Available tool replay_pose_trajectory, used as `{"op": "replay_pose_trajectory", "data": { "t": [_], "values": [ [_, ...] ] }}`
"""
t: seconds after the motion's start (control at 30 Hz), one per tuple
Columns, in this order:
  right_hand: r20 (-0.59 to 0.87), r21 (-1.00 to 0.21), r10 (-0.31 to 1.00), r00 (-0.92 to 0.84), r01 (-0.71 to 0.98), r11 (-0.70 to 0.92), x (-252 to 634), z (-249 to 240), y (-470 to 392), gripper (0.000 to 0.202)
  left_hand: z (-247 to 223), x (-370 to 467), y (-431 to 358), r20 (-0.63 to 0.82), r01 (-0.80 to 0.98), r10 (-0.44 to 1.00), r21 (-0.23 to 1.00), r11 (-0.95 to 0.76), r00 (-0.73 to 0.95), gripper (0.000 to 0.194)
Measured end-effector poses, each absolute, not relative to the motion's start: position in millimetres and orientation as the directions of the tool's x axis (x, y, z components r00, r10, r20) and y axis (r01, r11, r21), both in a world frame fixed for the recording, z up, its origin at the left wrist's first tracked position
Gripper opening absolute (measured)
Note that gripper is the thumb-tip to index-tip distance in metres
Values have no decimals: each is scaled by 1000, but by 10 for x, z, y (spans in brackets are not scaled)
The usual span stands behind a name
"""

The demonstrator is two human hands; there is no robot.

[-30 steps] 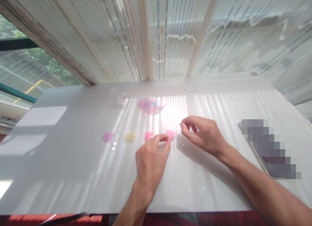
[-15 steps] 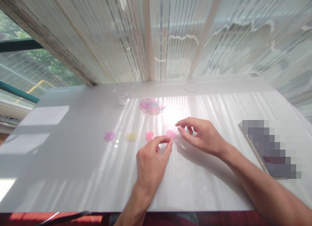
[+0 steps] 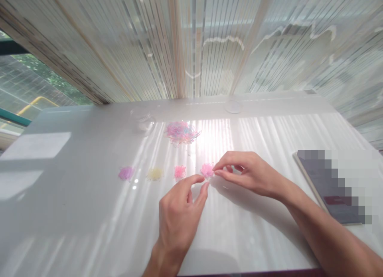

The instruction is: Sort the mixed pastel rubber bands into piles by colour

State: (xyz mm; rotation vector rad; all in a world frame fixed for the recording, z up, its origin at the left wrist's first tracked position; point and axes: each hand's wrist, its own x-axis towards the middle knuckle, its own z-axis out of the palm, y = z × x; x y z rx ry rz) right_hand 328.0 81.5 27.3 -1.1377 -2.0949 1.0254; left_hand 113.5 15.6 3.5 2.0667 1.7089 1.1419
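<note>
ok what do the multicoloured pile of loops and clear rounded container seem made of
Multicoloured pile of thin loops: probably rubbery elastic, finish too small to judge; strands curl and tangle. Clear rounded container: glass or plastic, glossy and see-through, with glints.

The right hand (image 3: pixel 251 174) is beside the rightmost pile (image 3: pixel 206 170).

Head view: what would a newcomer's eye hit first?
Probably the hands at centre: the left hand with fingers at the near edge of a light-pink clump, the right hand at its right edge. Next, the bigger multicoloured tangle behind, and the coral clump, yellow clump and purple clump in a row leftward. A dark, partly pixelated slab lies far right.
</note>
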Motion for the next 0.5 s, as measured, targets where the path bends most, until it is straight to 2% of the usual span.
{"op": "replay_pose_trajectory", "data": {
  "t": [0.27, 0.5],
  "values": [
    [161, -682, 838, -522, 555, 477, 3415, 132, 907, 23, 6, 910, 60, 433, 731, 891, 564, -384, 134, 10],
    [165, -636, 840, -518, 595, 492, 3388, 65, 907, 24, 8, 956, 44, 382, 699, 918, 628, -341, 106, 12]
  ]
}}
